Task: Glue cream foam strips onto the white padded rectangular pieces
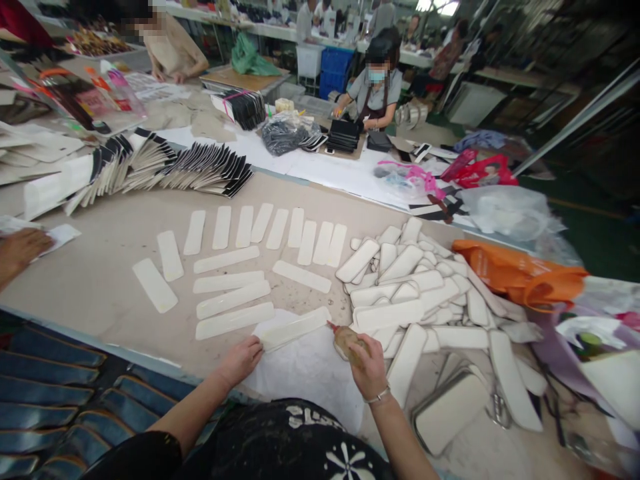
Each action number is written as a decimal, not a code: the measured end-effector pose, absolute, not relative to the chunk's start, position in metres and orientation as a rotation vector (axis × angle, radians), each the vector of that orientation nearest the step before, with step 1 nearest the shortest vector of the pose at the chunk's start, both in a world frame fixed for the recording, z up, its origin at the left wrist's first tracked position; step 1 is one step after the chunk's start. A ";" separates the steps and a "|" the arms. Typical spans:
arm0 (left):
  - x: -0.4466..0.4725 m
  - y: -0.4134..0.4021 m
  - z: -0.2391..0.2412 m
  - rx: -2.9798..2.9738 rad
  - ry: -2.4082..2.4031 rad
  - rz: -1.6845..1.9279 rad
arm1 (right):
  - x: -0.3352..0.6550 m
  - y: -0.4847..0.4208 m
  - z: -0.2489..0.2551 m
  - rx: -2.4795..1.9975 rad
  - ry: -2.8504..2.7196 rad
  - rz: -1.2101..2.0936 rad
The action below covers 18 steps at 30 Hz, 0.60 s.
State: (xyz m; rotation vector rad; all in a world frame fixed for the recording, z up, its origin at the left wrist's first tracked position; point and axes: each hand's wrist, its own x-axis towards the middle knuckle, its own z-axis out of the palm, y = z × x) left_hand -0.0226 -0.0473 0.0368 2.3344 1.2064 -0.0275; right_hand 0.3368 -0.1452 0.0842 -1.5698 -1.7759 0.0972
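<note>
My right hand (369,363) is wrapped round a squeeze bottle (347,343) with a red nozzle. The nozzle tip meets the right end of a long cream strip (297,328), which lies on a white paper sheet (300,373). At the strip's left end, my left hand (243,360) pinches the edge between thumb and fingers. Several more cream strips (233,298) are laid out beyond it, shiny on top. To the right of the bottle is a heap of cream rounded pieces with dark edges (390,313).
Fanned stacks of black-and-cream pieces (205,167) stand at the back left. An orange bag (520,273) lies on the right. Another person's hand (25,250) rests on the table's left side. Across the table a masked person (377,87) handles black pieces.
</note>
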 end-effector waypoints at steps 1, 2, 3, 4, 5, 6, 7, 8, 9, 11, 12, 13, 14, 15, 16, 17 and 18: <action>-0.022 -0.047 0.037 2.333 1.212 -0.036 | 0.336 -0.145 0.084 -1.572 -1.762 0.105; -0.021 -0.047 0.037 2.332 1.216 -0.047 | 0.333 -0.145 0.085 -1.563 -1.747 0.117; -0.020 -0.047 0.037 2.330 1.218 -0.062 | 0.329 -0.144 0.085 -1.545 -1.730 0.140; -0.019 -0.047 0.038 2.329 1.220 -0.078 | 0.322 -0.144 0.085 -1.516 -1.717 0.173; -0.018 -0.047 0.038 2.327 1.223 -0.097 | 0.314 -0.143 0.085 -1.482 -1.710 0.209; -0.017 -0.047 0.039 2.326 1.227 -0.114 | 0.305 -0.142 0.085 -1.448 -1.711 0.244; -0.016 -0.047 0.040 2.327 1.233 -0.127 | 0.295 -0.140 0.085 -1.414 -1.722 0.274; -0.014 -0.048 0.041 2.329 1.241 -0.136 | 0.286 -0.139 0.084 -1.382 -1.744 0.298; -0.013 -0.048 0.042 2.333 1.249 -0.141 | 0.278 -0.137 0.084 -1.354 -1.774 0.314; -0.011 -0.049 0.043 2.340 1.267 -0.149 | 0.269 -0.133 0.082 -1.317 -1.830 0.321; -0.011 -0.049 0.043 2.341 1.277 -0.153 | 0.269 -0.131 0.081 -1.309 -1.849 0.320; -0.010 -0.049 0.044 2.342 1.286 -0.158 | 0.272 -0.130 0.081 -1.310 -1.856 0.313; -0.009 -0.050 0.044 2.344 1.292 -0.164 | 0.278 -0.129 0.080 -1.321 -1.848 0.300; -0.009 -0.050 0.044 2.348 1.294 -0.171 | 0.286 -0.128 0.080 -1.336 -1.830 0.282; -0.009 -0.050 0.044 2.351 1.296 -0.178 | 0.296 -0.128 0.079 -1.360 -1.805 0.259; -0.008 -0.050 0.045 2.353 1.296 -0.183 | 0.306 -0.128 0.079 -1.390 -1.780 0.232; -0.008 -0.050 0.045 2.352 1.296 -0.187 | 0.317 -0.127 0.080 -1.425 -1.755 0.204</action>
